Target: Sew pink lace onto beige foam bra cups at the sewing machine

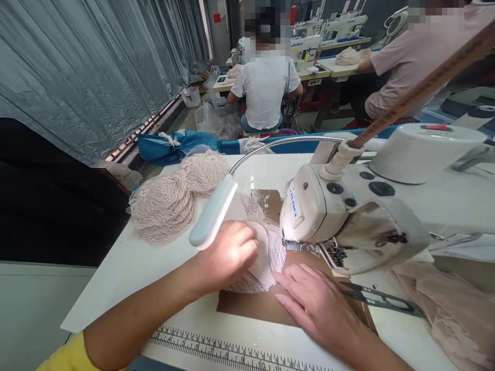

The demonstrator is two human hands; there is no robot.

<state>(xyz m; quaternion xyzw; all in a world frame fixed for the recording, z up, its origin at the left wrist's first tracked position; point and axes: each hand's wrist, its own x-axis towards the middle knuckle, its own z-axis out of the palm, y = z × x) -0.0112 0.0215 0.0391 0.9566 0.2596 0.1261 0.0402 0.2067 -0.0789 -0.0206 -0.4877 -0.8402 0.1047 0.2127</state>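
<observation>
Yellow left sleeve (pixel 71 355) — 2 bare hands (pixel 315 299)

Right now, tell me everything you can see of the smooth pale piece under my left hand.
The pale piece is off-white and plain, perhaps foam or fabric, with a rounded right edge and a pointed lower corner. It lies on patterned lace that shows beyond it. Your left hand, fingers curled, rests over it and hides its left side. Your right hand's fingertips are at its lower corner; whether they touch it is unclear. The sewing machine stands to its right.
</observation>
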